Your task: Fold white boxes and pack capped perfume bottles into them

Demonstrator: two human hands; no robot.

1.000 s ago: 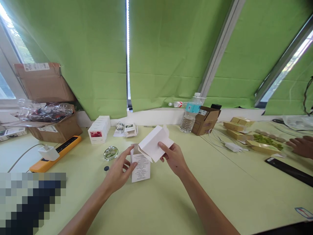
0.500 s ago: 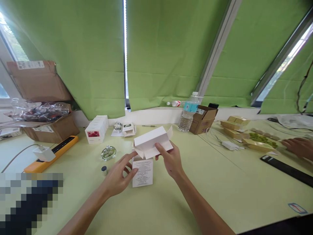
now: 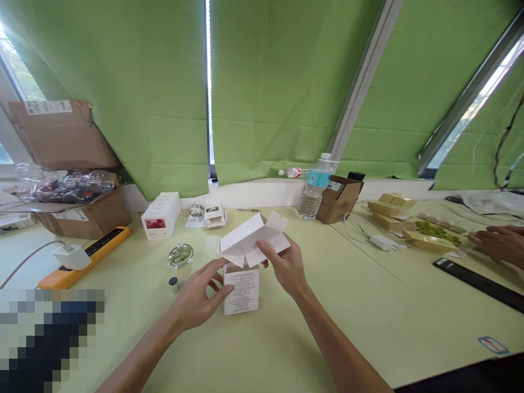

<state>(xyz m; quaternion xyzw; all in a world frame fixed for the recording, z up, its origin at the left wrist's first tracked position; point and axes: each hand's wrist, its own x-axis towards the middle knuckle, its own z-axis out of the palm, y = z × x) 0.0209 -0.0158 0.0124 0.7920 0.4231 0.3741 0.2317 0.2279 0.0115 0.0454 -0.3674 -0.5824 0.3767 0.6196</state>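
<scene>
My right hand [image 3: 288, 267] grips a folded white cardboard insert [image 3: 242, 236], its thumb on the near face and its flaps sticking out. Below it, a small white carton [image 3: 242, 293] stands upright with printed text on the near side. My left hand [image 3: 203, 298] has its thumb on the carton's left front edge; its other fingers are partly hidden behind the carton. The insert tilts over the carton's top, covering much of the opening. Left of my hands lie a clear glass perfume bottle [image 3: 180, 255] and a small silver cap [image 3: 173, 284].
White cartons [image 3: 158, 225] stand in a row at the back left, near an orange power strip [image 3: 88, 256] and a cardboard box [image 3: 90, 218]. A water bottle [image 3: 313, 191] is behind. At right lie yellow trays [image 3: 429, 243] and another person's hand [image 3: 495, 243].
The insert has tipped slightly, so its right end flap shows more toward me. The carton sits a little further right relative to my view, with my left hand still at it.
</scene>
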